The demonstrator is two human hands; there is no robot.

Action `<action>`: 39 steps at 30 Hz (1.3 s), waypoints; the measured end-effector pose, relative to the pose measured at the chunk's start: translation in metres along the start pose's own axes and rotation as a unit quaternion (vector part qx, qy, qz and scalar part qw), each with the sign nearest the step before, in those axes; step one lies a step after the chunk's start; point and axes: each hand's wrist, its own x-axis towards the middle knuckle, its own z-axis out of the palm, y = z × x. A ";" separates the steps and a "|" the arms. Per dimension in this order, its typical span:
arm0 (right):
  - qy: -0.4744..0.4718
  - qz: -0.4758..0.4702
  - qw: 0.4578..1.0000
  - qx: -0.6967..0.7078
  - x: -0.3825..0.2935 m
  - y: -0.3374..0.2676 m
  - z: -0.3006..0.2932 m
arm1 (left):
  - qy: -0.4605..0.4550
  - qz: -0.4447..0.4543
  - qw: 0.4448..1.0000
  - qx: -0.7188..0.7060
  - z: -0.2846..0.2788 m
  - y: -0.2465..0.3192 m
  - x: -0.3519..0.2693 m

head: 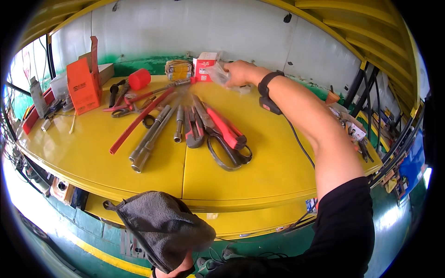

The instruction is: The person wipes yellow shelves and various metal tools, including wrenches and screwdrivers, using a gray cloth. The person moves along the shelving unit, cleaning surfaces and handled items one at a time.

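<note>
My right hand (240, 73) reaches to the back of the yellow shelf (271, 173), its fingers closed on a clear plastic bag (219, 73). Right beside the bag stands a red and white carton (205, 67). Low in the view, in front of the shelf edge, my left hand (181, 268) holds a dark grey cloth (161, 222), which covers most of its fingers. Between the hands lie black-handled scissors (227, 151), a red and grey utility knife (193, 128), a red-handled tool (226, 128), long socket wrenches (149, 139) and a red tube (139, 123).
At the left stand an open orange box (81, 88) and a red cylinder (139, 79). A yellow taped package (178, 70) sits against the back wall. A black cable (300, 139) runs under my right arm over the front edge. Yellow shelving (361, 21) hangs overhead.
</note>
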 end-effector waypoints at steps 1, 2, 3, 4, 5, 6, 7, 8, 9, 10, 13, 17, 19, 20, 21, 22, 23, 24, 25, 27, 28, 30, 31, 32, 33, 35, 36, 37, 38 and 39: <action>-0.058 0.021 0.998 -0.020 -0.001 -0.005 -0.002 | 0.001 -0.006 1.000 -0.010 0.000 0.000 0.001; 0.000 0.023 1.000 -0.016 -0.001 0.007 0.006 | 0.002 -0.010 1.000 -0.018 -0.001 -0.001 0.001; -0.002 0.025 1.000 -0.016 -0.005 0.019 0.003 | 0.003 -0.014 0.999 -0.028 -0.002 -0.001 0.002; 0.011 0.033 0.999 -0.041 -0.008 0.030 -0.004 | 0.003 -0.020 0.999 -0.039 -0.003 -0.001 0.002; 0.024 0.041 0.997 -0.066 -0.013 0.043 -0.009 | 0.002 -0.025 0.998 -0.051 -0.005 -0.002 0.003; 0.025 0.043 0.997 -0.066 -0.021 0.054 -0.016 | 0.003 -0.030 0.998 -0.061 -0.006 -0.002 0.003; 0.056 0.064 0.994 -0.073 -0.030 0.065 -0.026 | 0.006 -0.035 0.997 -0.072 -0.007 -0.002 0.004; 0.087 0.085 0.989 -0.079 -0.039 0.076 -0.034 | 0.008 -0.043 0.996 -0.084 -0.009 -0.002 0.004; 0.090 0.085 0.989 -0.079 -0.047 0.083 -0.042 | 0.009 -0.052 0.994 -0.098 -0.011 -0.002 0.005; 0.105 0.081 0.980 -0.147 -0.055 0.090 -0.049 | 0.011 -0.061 0.992 -0.110 -0.011 -0.001 0.005; 0.100 0.099 0.958 -0.250 -0.091 0.128 -0.060 | 0.029 -0.085 0.979 -0.181 -0.012 0.001 0.014; -0.167 0.183 0.938 -0.242 -0.114 0.123 -0.070 | 0.101 -0.189 0.908 -0.359 -0.029 0.003 0.031; -0.205 0.171 0.940 -0.213 -0.126 0.106 -0.086 | 0.167 -0.251 0.839 -0.454 -0.044 0.004 0.051; -0.243 0.162 0.938 -0.187 -0.132 0.099 -0.093 | 0.213 -0.279 0.795 -0.494 -0.051 0.006 0.060; -0.283 0.161 0.932 -0.162 -0.143 0.098 -0.098 | 0.258 -0.292 0.752 -0.532 -0.059 0.006 0.073; -0.284 0.165 0.930 -0.163 -0.147 0.105 -0.100 | 0.298 -0.296 0.714 -0.560 -0.067 0.002 0.085; -0.169 0.121 0.974 -0.094 -0.150 0.116 -0.104 | 0.337 -0.296 0.674 -0.588 -0.075 -0.001 0.098; -0.051 0.072 0.996 -0.023 -0.153 0.123 -0.105 | 0.358 -0.285 0.652 -0.605 -0.081 -0.008 0.115; -0.011 0.005 0.999 0.050 -0.154 0.106 -0.104 | 0.378 -0.280 0.634 -0.614 -0.086 -0.017 0.129; -0.009 -0.072 0.963 0.261 -0.168 0.022 -0.116 | 0.383 -0.272 0.631 -0.618 -0.098 -0.038 0.152; -0.033 -0.113 0.932 0.342 -0.186 -0.020 -0.128 | 0.394 -0.242 0.613 -0.640 -0.101 -0.045 0.169; -0.027 -0.206 0.886 0.414 -0.205 -0.068 -0.123 | 0.372 -0.227 0.613 -0.659 -0.107 -0.053 0.206; 0.005 -0.270 0.873 0.405 -0.207 -0.082 -0.119 | 0.344 -0.219 0.606 -0.683 -0.113 -0.056 0.220; 0.006 -0.265 0.875 0.405 -0.208 -0.092 -0.119 | 0.310 -0.198 0.562 -0.741 -0.115 -0.061 0.230; 0.022 -0.285 0.880 0.379 -0.208 -0.105 -0.123 | 0.278 -0.179 0.523 -0.785 -0.122 -0.069 0.235; 0.036 -0.304 0.885 0.350 -0.201 -0.110 -0.127 | 0.248 -0.145 0.477 -0.830 -0.134 -0.082 0.243; 0.050 -0.257 0.899 0.351 -0.191 -0.100 -0.132 | 0.212 -0.106 0.424 -0.874 -0.137 -0.084 0.245; 0.063 -0.212 0.909 0.353 -0.179 -0.091 -0.136 | 0.214 -0.108 0.426 -0.872 -0.134 -0.084 0.241; 0.109 -0.173 0.931 0.303 -0.167 -0.080 -0.140 | 0.245 -0.140 0.483 -0.829 -0.126 -0.083 0.236; 0.153 -0.123 0.949 0.247 -0.158 -0.060 -0.142 | 0.270 -0.165 0.532 -0.785 -0.116 -0.078 0.235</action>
